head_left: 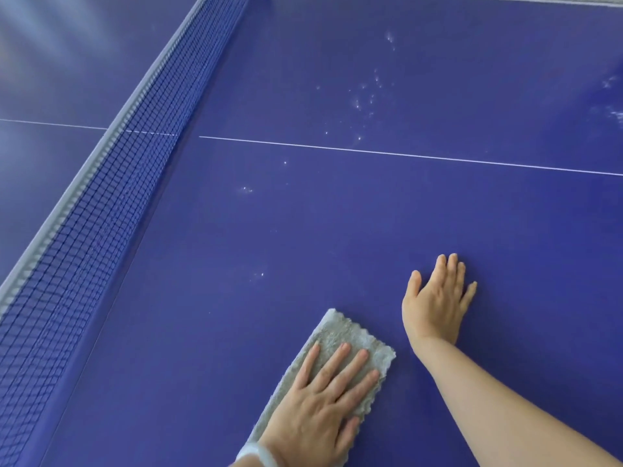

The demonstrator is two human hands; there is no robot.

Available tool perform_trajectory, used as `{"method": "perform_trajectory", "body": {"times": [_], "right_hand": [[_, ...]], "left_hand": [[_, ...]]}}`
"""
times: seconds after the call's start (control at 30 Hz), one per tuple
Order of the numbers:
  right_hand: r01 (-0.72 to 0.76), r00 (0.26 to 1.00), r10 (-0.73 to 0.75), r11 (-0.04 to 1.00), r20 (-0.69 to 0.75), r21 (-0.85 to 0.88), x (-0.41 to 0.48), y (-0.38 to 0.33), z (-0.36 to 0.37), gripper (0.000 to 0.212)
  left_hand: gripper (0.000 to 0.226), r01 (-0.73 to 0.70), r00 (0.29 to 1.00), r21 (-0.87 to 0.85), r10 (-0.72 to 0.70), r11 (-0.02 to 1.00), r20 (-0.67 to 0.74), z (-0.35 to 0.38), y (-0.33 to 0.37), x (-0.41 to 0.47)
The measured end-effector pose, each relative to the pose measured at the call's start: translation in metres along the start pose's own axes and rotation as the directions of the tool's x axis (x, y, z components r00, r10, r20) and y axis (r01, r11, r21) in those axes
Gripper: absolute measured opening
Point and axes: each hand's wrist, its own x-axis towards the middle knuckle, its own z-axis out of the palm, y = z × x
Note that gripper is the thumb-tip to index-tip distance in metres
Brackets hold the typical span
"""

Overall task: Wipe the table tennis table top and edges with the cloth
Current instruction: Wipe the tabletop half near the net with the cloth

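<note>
So the cloth (337,332) is a grey-beige, fuzzy thing with ragged edges. It's folded into a longish rectangle and lies flat on the blue table tennis worktop (337,214), down in the near part of the view. It sits at an angle, with its far end pointing up and a bit right.

The left hand (320,406) is palm down right on top of it. Its fingers (340,365) are straight and slightly spread, pressing flat on the cloth rather than curling round or pinching it. The fingertips stop short of the far end, so a strip of cloth sticks out past them. More cloth shows along the left side of the hand and a little on the right by the little finger. The thumb lies along the right edge of the cloth. There's a white wristband (256,455) on that wrist.

The right hand (438,305) is just right of the cloth and further out, not touching it. It's flat on the bare worktop, palm down, with the fingers straight and close together and the thumb out to the left. The bare forearm comes in from the bottom right corner.

The net (111,183), dark blue mesh with a grey top band, runs diagonally down the left side. A thin white line (404,155) crosses the worktop beyond both hands. Little white specks (364,99) are scattered on the surface, mostly past that line, with a few nearer the cloth.
</note>
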Motion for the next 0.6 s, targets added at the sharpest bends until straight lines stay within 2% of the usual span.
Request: {"method": "perform_trajectory", "body": {"times": [0.07,0.13,0.2,0.27,0.3,0.37,0.43,0.47,0.5,0.53,0.6], "right_hand": [[0.007,1.000,-0.007,1.000,-0.008,-0.010,0.002,0.000,0.000,0.064],[0.005,1.000,-0.005,1.000,-0.024,-0.025,0.002,-0.002,-0.001,0.065],[0.011,0.999,-0.013,0.998,-0.042,-0.056,0.001,-0.002,-0.001,0.065],[0.007,0.999,-0.010,0.996,-0.038,-0.087,0.002,-0.003,-0.001,0.065],[0.005,0.999,-0.009,0.995,-0.033,-0.101,0.001,-0.004,0.000,0.065],[0.010,0.999,-0.014,0.994,-0.029,-0.109,0.000,-0.004,0.002,0.066],[0.017,0.999,-0.021,0.993,-0.031,-0.115,0.001,-0.005,0.002,0.068],[0.018,0.999,-0.022,0.991,-0.030,-0.133,0.000,-0.005,0.002,0.069],[0.020,0.999,-0.024,0.987,-0.026,-0.157,0.000,-0.005,0.003,0.071],[0.024,0.999,-0.028,0.984,-0.021,-0.177,0.000,-0.005,0.002,0.072],[0.026,0.999,-0.029,0.984,-0.015,-0.178,0.000,-0.004,0.001,0.073]], "left_hand": [[0.066,-0.074,0.997,0.034,0.074,0.997,-0.005,-0.010,-0.012,0.043],[0.060,-0.081,0.997,0.056,0.080,0.995,0.007,-0.024,-0.027,0.094],[0.060,0.035,0.999,0.071,-0.033,0.997,-0.028,-0.037,-0.053,0.127],[0.059,0.257,0.963,0.074,-0.249,0.964,-0.101,-0.046,-0.097,0.133],[0.059,0.384,0.918,0.041,-0.377,0.922,-0.121,-0.049,-0.122,0.124],[0.058,0.597,0.782,-0.100,-0.606,0.796,-0.148,-0.054,-0.159,0.086],[0.059,0.730,0.645,-0.175,-0.751,0.660,-0.142,-0.050,-0.157,0.050],[0.060,0.756,0.616,-0.161,-0.773,0.634,-0.153,-0.043,-0.138,0.040],[0.063,0.737,0.635,-0.152,-0.752,0.658,-0.178,-0.038,-0.108,0.037],[0.064,0.662,0.706,-0.160,-0.681,0.732,-0.195,-0.031,-0.076,0.040],[0.063,0.389,0.886,-0.121,-0.407,0.913,-0.221,-0.013,-0.017,0.061]]}}
